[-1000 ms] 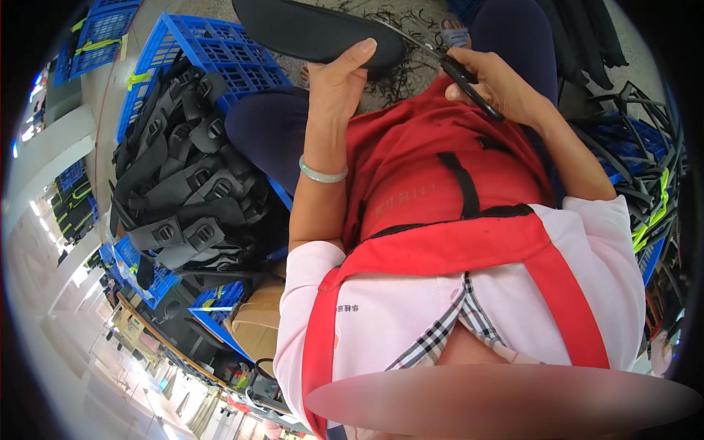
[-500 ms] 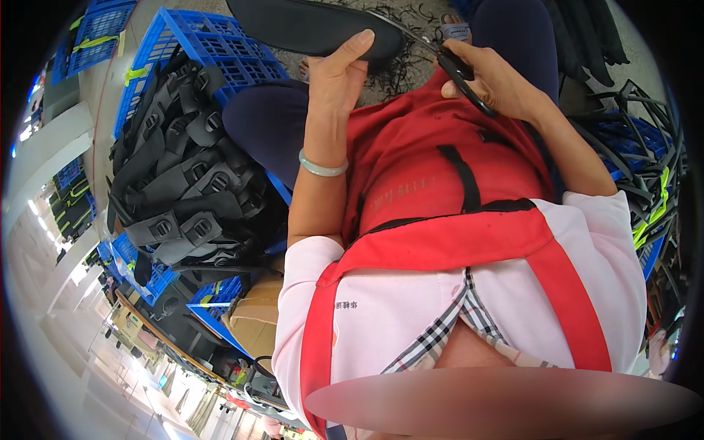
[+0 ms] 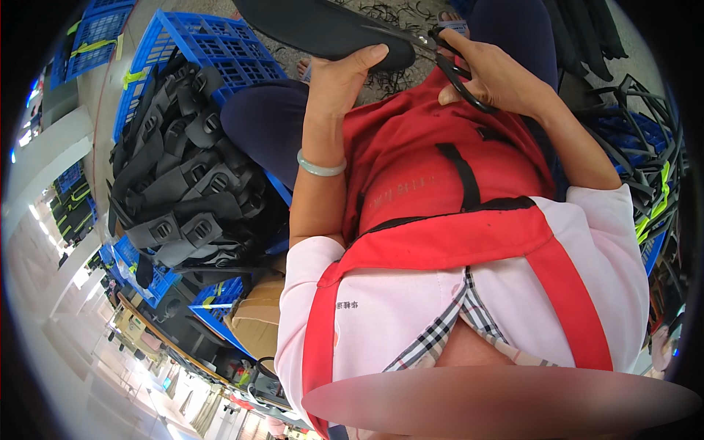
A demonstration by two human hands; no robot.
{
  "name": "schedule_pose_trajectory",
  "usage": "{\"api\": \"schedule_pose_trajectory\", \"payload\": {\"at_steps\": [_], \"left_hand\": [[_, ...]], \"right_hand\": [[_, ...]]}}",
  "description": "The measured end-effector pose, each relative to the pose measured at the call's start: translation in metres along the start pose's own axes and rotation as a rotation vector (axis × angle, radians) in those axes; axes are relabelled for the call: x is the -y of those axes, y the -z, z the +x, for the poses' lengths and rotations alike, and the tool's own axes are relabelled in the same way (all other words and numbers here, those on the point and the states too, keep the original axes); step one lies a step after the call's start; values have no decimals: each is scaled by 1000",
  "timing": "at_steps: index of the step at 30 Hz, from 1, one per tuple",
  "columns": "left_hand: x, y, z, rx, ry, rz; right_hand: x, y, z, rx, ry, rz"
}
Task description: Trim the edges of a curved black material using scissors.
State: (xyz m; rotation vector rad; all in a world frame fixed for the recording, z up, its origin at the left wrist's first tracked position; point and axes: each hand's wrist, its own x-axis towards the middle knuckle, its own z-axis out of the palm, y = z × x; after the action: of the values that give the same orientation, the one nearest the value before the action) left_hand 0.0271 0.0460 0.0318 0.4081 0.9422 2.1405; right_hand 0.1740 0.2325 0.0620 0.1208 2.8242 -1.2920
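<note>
The left hand [image 3: 339, 77] is closed on a flat black sole-shaped piece [image 3: 323, 28], thumb on its upper face near the rounded end and fingers hidden beneath it. The piece is held above the lap, in front of the red apron [image 3: 440, 183]; its long axis runs left and away from the grip, toward the upper edge of the view, so the rounded end is the part nearest both hands. The right hand [image 3: 499, 77] is closed through the black handles of a pair of scissors [image 3: 447, 55]. The blades point left — toward the rounded end — and meet the piece's edge just beside the left thumb; whether the blades stand apart or together cannot be told. The right hand is therefore the nearer one to the cut edge, and the left holds just behind it. At the person's left, a blue crate [image 3: 213, 51] holds stacked black moulded parts [image 3: 183, 191]; black strap-like pieces [image 3: 645, 154] lie at the right.
</note>
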Motion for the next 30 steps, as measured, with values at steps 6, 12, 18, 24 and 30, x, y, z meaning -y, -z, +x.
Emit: {"api": "schedule_pose_trajectory", "payload": {"at_steps": [6, 12, 18, 24, 30], "left_hand": [[3, 6, 0, -10, 14, -4], [8, -5, 2, -46, 20, -22], [28, 1, -3, -119, 53, 78], [-17, 53, 12, -501, -295, 263], [-39, 65, 2, -290, -16, -29]], "right_hand": [[-5, 8, 6, 167, -141, 88], [-15, -19, 11, -59, -113, 459], [9, -19, 35, -63, -114, 446], [2, 4, 21, 98, 208, 148], [-20, 20, 0, 166, 75, 205]]}}
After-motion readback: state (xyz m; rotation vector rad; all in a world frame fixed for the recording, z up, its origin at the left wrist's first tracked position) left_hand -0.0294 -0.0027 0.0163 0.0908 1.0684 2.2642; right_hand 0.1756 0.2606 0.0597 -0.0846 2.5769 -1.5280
